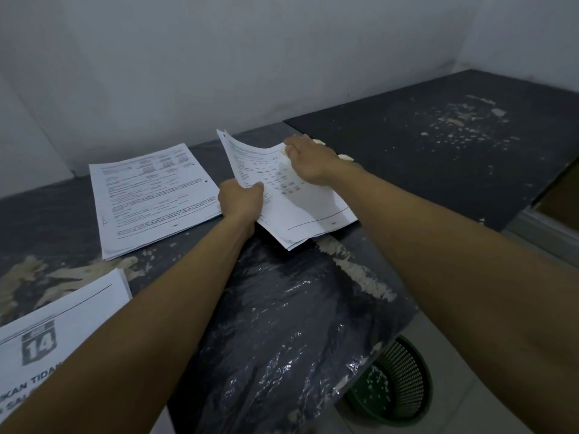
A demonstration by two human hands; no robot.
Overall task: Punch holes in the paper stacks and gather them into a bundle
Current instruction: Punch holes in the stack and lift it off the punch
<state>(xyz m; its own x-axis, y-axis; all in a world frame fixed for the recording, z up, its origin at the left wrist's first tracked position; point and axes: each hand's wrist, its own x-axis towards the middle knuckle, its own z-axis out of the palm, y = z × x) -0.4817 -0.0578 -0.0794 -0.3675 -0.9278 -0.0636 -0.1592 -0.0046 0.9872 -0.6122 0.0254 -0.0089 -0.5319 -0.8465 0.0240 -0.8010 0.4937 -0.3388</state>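
Note:
A thin stack of printed sheets (pixel 300 211) is lifted at its far left corner above the dark table. My left hand (pixel 240 200) grips its left edge, thumb on top. My right hand (pixel 308 161) presses down on the stack's far right corner, fingers curled over the paper edge. A second printed stack (pixel 150 198) lies flat to the left, with a punched hole visible near its right edge. A third stack (pixel 59 327), with a "14" printed on it, lies at the near left. No hole punch shows; something dark under the held stack is hidden.
The table (pixel 282 324) is covered in wrinkled dark plastic with peeling patches. A darker board (pixel 438 145) lies at the far right. A green mesh basket (pixel 394 383) with paper dots stands on the floor below the table's right edge. A pale wall runs behind.

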